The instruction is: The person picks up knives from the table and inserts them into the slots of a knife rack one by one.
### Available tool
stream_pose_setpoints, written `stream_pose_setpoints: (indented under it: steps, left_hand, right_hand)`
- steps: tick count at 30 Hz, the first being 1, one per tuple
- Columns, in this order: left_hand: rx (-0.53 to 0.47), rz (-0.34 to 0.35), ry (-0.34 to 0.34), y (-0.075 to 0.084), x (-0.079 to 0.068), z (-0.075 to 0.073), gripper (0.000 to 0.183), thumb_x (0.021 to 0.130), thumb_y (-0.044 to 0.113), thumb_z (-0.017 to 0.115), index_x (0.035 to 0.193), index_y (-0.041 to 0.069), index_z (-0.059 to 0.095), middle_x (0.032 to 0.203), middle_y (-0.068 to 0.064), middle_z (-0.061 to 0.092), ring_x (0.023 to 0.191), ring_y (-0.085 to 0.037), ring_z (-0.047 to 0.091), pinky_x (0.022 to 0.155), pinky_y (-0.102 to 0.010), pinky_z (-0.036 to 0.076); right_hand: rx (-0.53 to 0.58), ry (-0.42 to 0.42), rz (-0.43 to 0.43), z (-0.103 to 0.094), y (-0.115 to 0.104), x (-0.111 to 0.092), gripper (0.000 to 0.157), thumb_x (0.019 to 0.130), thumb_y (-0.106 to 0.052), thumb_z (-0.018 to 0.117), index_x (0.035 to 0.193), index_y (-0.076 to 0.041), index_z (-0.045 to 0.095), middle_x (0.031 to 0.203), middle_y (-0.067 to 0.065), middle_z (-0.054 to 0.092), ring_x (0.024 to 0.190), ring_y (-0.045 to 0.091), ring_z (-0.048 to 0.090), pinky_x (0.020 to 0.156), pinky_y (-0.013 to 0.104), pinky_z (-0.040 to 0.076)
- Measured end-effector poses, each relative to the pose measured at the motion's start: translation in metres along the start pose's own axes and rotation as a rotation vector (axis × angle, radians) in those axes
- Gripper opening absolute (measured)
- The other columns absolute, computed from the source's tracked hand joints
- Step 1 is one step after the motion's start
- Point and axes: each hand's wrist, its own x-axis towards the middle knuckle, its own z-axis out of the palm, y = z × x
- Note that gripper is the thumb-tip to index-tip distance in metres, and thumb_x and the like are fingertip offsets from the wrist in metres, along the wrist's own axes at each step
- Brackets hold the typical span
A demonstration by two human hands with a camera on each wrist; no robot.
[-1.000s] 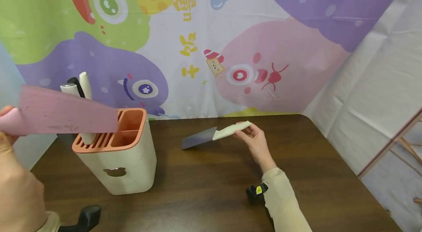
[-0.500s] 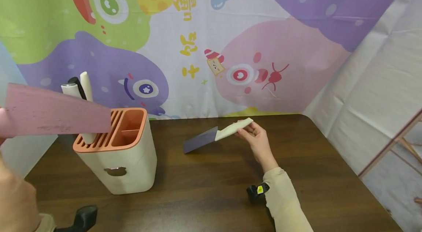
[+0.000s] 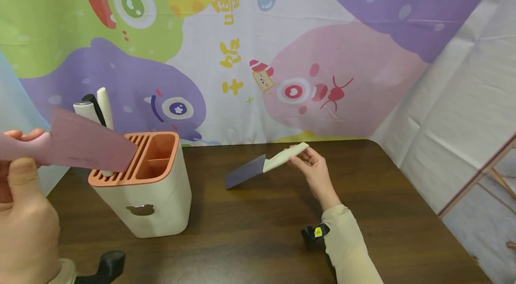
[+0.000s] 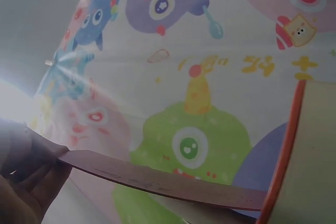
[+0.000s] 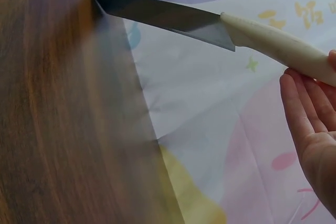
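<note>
At the left of the head view my left hand [image 3: 28, 217] grips the handle of a pink cleaver [image 3: 90, 143]. The cleaver's blade slants down to the right, its front end overlapping the slotted orange top of a cream knife block [image 3: 161, 203]. My right hand [image 3: 316, 174] pinches the cream handle of a kitchen knife [image 3: 246, 171] between thumb and fingers, above the brown table. That knife's blade points left and downward, with the tip close to the tabletop. Seen from the right wrist, the knife blade [image 5: 163, 17] looks dark and shiny.
Several handles, among them a white one [image 3: 105, 107] and a black one [image 3: 94, 109], rise from the block's left slots. Two open compartments [image 3: 161, 147] lie on its right side. Behind the table [image 3: 242, 239] hangs a cartoon-printed cloth [image 3: 250, 118].
The pink cleaver shifted left, then came back right with its front end tilting down toward the slots. My right hand raised the knife's handle slightly, steepening the blade.
</note>
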Motion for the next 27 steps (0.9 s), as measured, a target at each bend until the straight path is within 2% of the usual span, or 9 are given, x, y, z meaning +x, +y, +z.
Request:
stream_pose_setpoints:
  steps: [5,9,13,20,27]
  left_hand:
    - [-0.12,0.001,-0.055,0.0,-0.002,0.006,0.028,0.091,0.002,0.047,0.118,-0.003,0.054,0.11,-0.01,0.062,0.106,-0.02,0.054,0.089,-0.019,0.04]
    - [-0.147,0.02,-0.06,0.002,-0.003,0.015,0.023,0.088,-0.005,0.05,0.11,-0.01,0.057,0.103,-0.006,0.06,0.1,-0.017,0.057,0.088,-0.018,0.044]
    - [-0.015,0.078,-0.06,-0.005,-0.004,0.021,0.021,0.086,-0.005,0.054,0.105,-0.01,0.061,0.099,0.004,0.054,0.097,-0.013,0.058,0.085,-0.015,0.046]
    - [0.103,0.044,-0.074,-0.024,-0.01,0.024,0.023,0.084,0.0,0.059,0.106,-0.007,0.063,0.094,0.014,0.052,0.096,-0.007,0.053,0.078,-0.009,0.045]
    - [0.232,-0.008,-0.058,-0.033,-0.017,0.028,0.021,0.083,-0.002,0.061,0.104,-0.006,0.064,0.091,0.02,0.05,0.093,-0.001,0.055,0.077,-0.008,0.044]
  right_hand:
    - [0.019,-0.005,-0.021,0.002,-0.003,-0.001,0.029,0.084,-0.004,0.062,0.113,-0.001,0.058,0.108,0.013,0.064,0.099,0.017,0.062,0.083,0.033,0.051]
    - [0.057,-0.015,-0.028,0.005,-0.007,-0.001,0.028,0.085,-0.002,0.061,0.113,-0.002,0.058,0.107,0.01,0.065,0.102,0.017,0.061,0.084,0.035,0.051]
    - [0.082,-0.03,-0.037,0.007,-0.011,-0.001,0.026,0.086,0.001,0.058,0.111,-0.006,0.059,0.105,0.002,0.065,0.102,0.018,0.061,0.085,0.035,0.051]
    - [0.054,-0.043,-0.048,0.01,-0.018,-0.002,0.025,0.086,0.0,0.058,0.109,-0.008,0.06,0.104,0.003,0.066,0.1,0.016,0.061,0.083,0.032,0.051]
    - [0.003,-0.045,-0.044,0.014,-0.026,-0.004,0.029,0.085,-0.003,0.061,0.113,0.001,0.057,0.108,0.016,0.064,0.099,0.017,0.061,0.082,0.035,0.052]
